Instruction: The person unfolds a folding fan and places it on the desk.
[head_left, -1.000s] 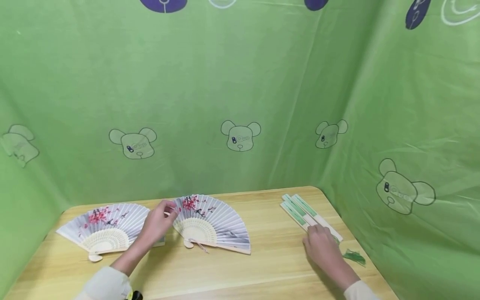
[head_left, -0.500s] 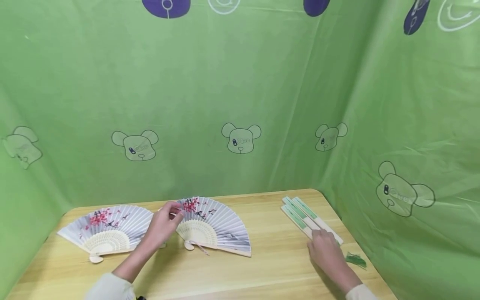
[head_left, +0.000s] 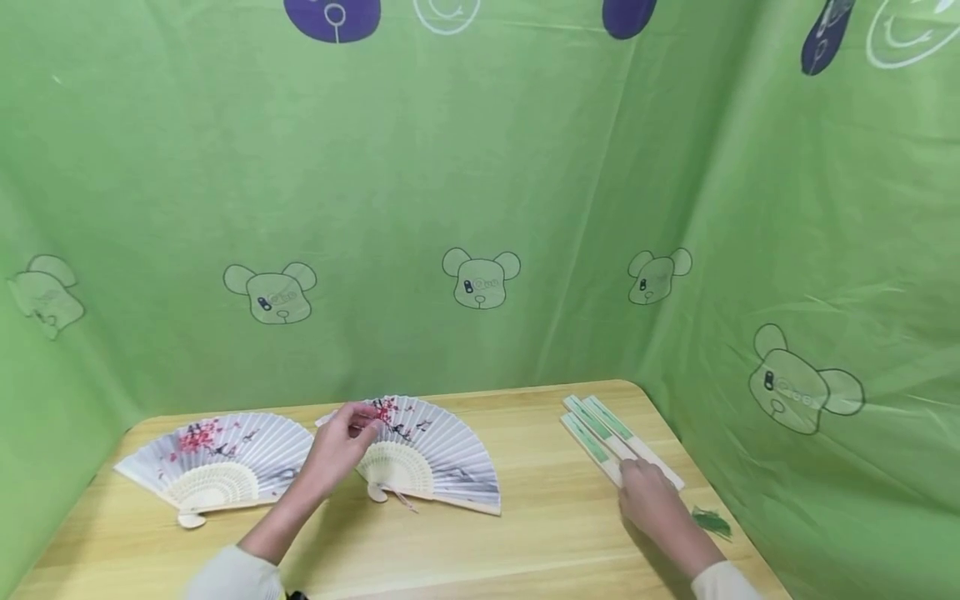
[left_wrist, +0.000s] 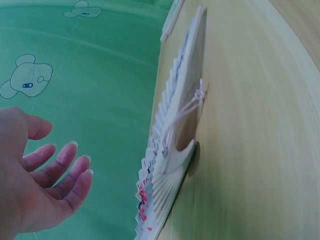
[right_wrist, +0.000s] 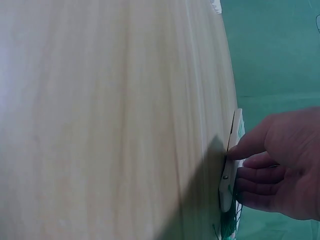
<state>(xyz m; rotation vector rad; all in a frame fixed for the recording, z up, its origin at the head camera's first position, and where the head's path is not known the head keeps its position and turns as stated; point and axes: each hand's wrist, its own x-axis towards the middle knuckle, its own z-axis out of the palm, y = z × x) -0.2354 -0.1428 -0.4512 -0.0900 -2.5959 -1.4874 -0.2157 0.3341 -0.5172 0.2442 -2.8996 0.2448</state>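
Two spread folding fans with red blossoms lie on the table: the left fan (head_left: 202, 467) and the middle fan (head_left: 442, 454). My left hand (head_left: 341, 446) hovers over the middle fan's left part, its fingers loosely bent with nothing between them; the left wrist view shows that hand (left_wrist: 45, 175) apart from the fan (left_wrist: 172, 130). Several folded fans (head_left: 603, 429) with green and pale ends lie slanted side by side at the right. My right hand (head_left: 652, 496) pinches the near end of one folded fan (right_wrist: 231, 175) between thumb and fingers, and hides part of it.
A green tassel (head_left: 711, 522) lies just right of my right hand. Green cloth (head_left: 480, 167) printed with bear heads hangs behind and beside the wooden table (head_left: 450, 554).
My left hand has moved right, farther over the middle fan. The right hand has shifted slightly toward me and right, while the folded fans stay nearly in place.
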